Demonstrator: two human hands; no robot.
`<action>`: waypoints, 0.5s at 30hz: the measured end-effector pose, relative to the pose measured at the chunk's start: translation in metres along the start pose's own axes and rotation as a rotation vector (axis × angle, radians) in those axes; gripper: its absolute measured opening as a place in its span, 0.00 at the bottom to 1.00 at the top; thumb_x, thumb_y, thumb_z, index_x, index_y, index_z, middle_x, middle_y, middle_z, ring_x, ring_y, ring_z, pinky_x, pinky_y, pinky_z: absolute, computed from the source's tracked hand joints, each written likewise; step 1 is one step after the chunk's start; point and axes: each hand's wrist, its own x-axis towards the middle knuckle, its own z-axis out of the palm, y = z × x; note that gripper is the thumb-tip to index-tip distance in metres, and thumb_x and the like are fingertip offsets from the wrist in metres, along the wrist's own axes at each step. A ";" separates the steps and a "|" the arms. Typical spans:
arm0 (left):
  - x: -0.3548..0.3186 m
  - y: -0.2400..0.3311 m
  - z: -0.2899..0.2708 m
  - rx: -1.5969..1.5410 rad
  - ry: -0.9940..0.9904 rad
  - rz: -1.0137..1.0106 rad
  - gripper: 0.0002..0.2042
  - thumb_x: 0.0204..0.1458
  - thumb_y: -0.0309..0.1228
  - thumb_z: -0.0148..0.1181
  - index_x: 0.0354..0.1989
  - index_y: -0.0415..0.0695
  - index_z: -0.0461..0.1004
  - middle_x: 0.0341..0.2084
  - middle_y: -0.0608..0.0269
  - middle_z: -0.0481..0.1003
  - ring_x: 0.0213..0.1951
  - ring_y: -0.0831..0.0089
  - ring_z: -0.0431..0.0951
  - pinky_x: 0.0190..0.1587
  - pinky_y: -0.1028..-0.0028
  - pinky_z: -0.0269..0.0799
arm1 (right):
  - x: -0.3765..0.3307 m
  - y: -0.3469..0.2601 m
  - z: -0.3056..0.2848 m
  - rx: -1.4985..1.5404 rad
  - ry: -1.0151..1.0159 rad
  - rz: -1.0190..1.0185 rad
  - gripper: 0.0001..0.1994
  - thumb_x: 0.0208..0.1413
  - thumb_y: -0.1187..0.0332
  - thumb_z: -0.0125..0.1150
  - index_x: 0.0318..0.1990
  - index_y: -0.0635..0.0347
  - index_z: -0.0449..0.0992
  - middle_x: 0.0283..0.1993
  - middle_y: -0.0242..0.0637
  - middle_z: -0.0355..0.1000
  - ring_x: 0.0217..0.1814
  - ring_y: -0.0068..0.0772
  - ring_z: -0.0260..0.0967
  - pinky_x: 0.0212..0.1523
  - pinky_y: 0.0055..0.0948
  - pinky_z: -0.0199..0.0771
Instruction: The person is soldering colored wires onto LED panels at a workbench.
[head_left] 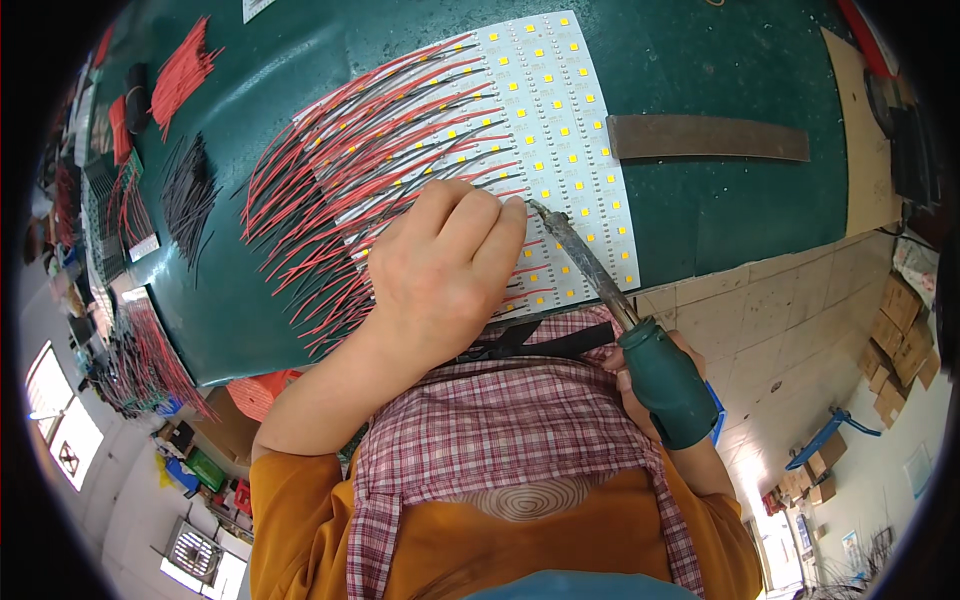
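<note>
A white LED circuit board (597,180) with rows of yellow LEDs lies on the green table. Many red and black wires (300,190) fan out leftward from its solder pads. Over the board, my left hand (445,260) is closed, fingers curled and pressed together at the wire ends; its fingertips hide what they pinch. My right hand (625,390) is wrapped around the green handle of a soldering iron (590,265), mostly hidden behind that handle. The iron slants up to the left, and its tip is right beside my left fingertips at the board.
Bundles of red wires (183,75) and black wires (190,200) lie at the table's left. A brown flat strip (710,138) lies right of the board. More wired boards (150,340) sit along the left edge. Cardboard boxes (900,335) stand on the tiled floor at right.
</note>
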 end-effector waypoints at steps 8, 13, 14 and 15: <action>0.000 -0.003 0.004 0.003 0.003 0.011 0.12 0.37 0.21 0.64 0.34 0.42 0.80 0.26 0.67 0.75 0.32 0.68 0.76 0.29 0.74 0.74 | 0.006 -0.015 -0.012 0.225 -0.105 0.082 0.05 0.61 0.73 0.54 0.42 0.64 0.71 0.36 0.35 0.73 0.31 0.22 0.67 0.35 0.23 0.71; -0.002 -0.011 -0.004 -0.055 -0.065 0.020 0.11 0.39 0.27 0.60 0.35 0.42 0.77 0.27 0.65 0.72 0.33 0.67 0.75 0.31 0.71 0.73 | 0.010 -0.023 -0.006 0.398 -0.004 0.150 0.06 0.61 0.71 0.56 0.42 0.63 0.72 0.34 0.35 0.73 0.32 0.23 0.70 0.35 0.24 0.71; -0.004 -0.011 -0.002 -0.068 -0.080 0.022 0.11 0.40 0.29 0.58 0.35 0.42 0.77 0.28 0.64 0.71 0.34 0.66 0.75 0.32 0.71 0.73 | 0.011 -0.028 -0.010 0.439 -0.009 0.206 0.05 0.59 0.74 0.56 0.40 0.63 0.74 0.33 0.35 0.75 0.33 0.25 0.73 0.36 0.24 0.73; -0.003 -0.011 0.001 -0.065 -0.086 0.036 0.12 0.40 0.30 0.58 0.35 0.42 0.76 0.28 0.64 0.71 0.35 0.65 0.75 0.34 0.69 0.73 | 0.011 -0.029 -0.008 0.456 -0.042 0.165 0.05 0.59 0.74 0.56 0.40 0.63 0.74 0.33 0.35 0.75 0.33 0.25 0.73 0.36 0.24 0.73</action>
